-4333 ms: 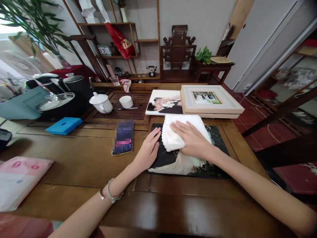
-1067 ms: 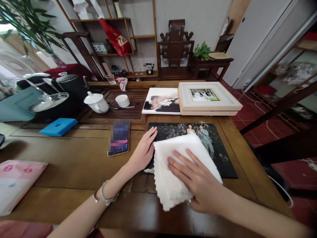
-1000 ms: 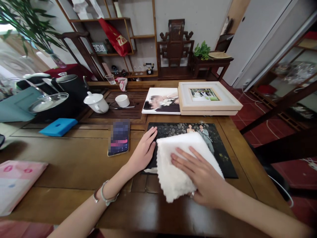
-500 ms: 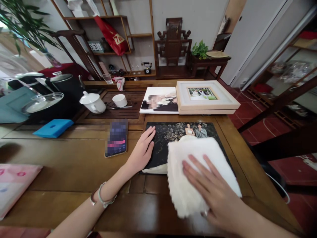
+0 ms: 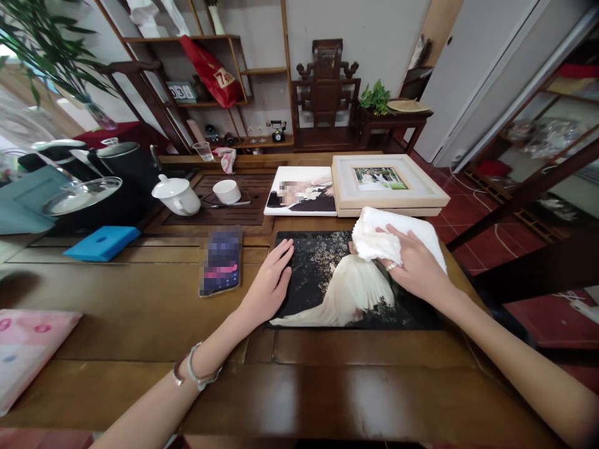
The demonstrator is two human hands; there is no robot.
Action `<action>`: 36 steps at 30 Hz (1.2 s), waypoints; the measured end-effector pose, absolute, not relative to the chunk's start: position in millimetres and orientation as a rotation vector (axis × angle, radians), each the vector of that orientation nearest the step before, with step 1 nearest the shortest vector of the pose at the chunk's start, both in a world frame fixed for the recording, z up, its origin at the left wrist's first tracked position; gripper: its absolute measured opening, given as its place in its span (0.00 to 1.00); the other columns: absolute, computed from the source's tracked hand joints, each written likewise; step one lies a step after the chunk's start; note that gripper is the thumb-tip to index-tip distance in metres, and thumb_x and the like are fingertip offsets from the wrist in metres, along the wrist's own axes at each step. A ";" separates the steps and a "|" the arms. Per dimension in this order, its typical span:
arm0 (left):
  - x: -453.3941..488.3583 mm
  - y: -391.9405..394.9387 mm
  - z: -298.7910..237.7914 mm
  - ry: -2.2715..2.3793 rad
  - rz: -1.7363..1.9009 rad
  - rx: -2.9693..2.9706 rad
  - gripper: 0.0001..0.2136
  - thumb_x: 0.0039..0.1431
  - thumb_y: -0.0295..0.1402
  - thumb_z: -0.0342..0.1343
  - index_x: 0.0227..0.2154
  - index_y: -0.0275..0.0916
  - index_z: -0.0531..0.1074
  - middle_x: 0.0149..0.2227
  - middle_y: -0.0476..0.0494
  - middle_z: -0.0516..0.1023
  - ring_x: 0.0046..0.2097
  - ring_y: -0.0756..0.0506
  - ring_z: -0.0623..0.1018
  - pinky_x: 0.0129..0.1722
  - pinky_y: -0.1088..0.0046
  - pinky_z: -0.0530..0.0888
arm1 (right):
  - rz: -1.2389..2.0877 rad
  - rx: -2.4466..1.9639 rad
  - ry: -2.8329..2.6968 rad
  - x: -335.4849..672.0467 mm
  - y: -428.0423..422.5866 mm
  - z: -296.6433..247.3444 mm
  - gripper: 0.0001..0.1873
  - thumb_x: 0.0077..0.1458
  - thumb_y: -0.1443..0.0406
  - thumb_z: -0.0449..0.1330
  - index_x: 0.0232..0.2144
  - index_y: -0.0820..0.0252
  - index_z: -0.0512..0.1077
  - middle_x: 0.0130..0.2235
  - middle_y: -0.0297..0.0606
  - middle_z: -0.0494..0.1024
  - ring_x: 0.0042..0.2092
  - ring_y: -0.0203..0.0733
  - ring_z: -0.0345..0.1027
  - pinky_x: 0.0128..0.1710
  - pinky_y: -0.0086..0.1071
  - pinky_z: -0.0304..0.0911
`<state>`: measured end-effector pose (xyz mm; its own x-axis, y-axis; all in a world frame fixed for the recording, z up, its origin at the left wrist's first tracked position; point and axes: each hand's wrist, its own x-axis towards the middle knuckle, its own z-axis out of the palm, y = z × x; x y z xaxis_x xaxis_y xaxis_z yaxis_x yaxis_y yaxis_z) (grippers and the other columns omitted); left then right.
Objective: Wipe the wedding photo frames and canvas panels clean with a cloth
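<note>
A dark wedding photo panel [image 5: 327,305] lies flat on the wooden table, showing a pale gown spread over its lower part. My left hand [image 5: 269,280] rests open on the panel's left edge, fingers stretched out. At the upper right of the panel, my right hand [image 5: 414,265] presses a white towel [image 5: 381,234] against the surface. The towel is bunched under my fingers and hides the upper right part of the picture. Its far side reaches past the panel's right edge.
Behind the panel lie a white photo block [image 5: 302,193] and a pale wooden frame [image 5: 344,196]. A phone [image 5: 219,262], a blue block [image 5: 103,243], a lidded white cup [image 5: 176,196], a small white bowl [image 5: 227,191] and a pink package [image 5: 32,349] sit to the left.
My right hand has carried the towel up and away from me, from the panel's lower right to its upper right. The towel has bunched up. My left hand stays put.
</note>
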<state>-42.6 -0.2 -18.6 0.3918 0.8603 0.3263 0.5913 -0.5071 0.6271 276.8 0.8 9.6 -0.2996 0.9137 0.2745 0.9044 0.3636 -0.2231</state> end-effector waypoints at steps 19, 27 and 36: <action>-42.1 0.5 -17.2 1.273 0.845 2.258 0.21 0.68 0.32 0.40 0.63 0.38 0.59 0.66 0.37 0.58 0.69 0.42 0.55 0.67 0.53 0.54 | 0.109 -1.531 -2.272 262.5 3.8 16.0 0.25 0.56 0.66 0.51 0.56 0.65 0.66 0.59 0.48 0.69 0.65 0.53 0.54 0.63 0.55 0.49; -41.4 1.1 -18.9 1.281 0.871 2.240 0.21 0.68 0.32 0.41 0.62 0.40 0.60 0.66 0.39 0.59 0.68 0.41 0.55 0.67 0.52 0.53 | 0.179 -1.356 -2.451 226.0 -18.6 22.1 0.36 0.47 0.69 0.54 0.61 0.65 0.62 0.61 0.47 0.66 0.66 0.54 0.48 0.64 0.58 0.41; -44.6 1.6 -20.6 1.254 0.854 2.251 0.22 0.67 0.30 0.41 0.63 0.39 0.58 0.67 0.37 0.57 0.69 0.42 0.55 0.67 0.52 0.53 | 0.517 -0.816 -2.729 227.7 -37.4 31.2 0.41 0.42 0.72 0.53 0.62 0.62 0.59 0.65 0.40 0.61 0.68 0.44 0.43 0.67 0.50 0.33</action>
<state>-44.6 1.6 -20.6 0.4031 0.8620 0.3074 0.6015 -0.5027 0.6209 227.7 -37.4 31.2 -0.8132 0.5670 0.1312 0.4796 0.7806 -0.4007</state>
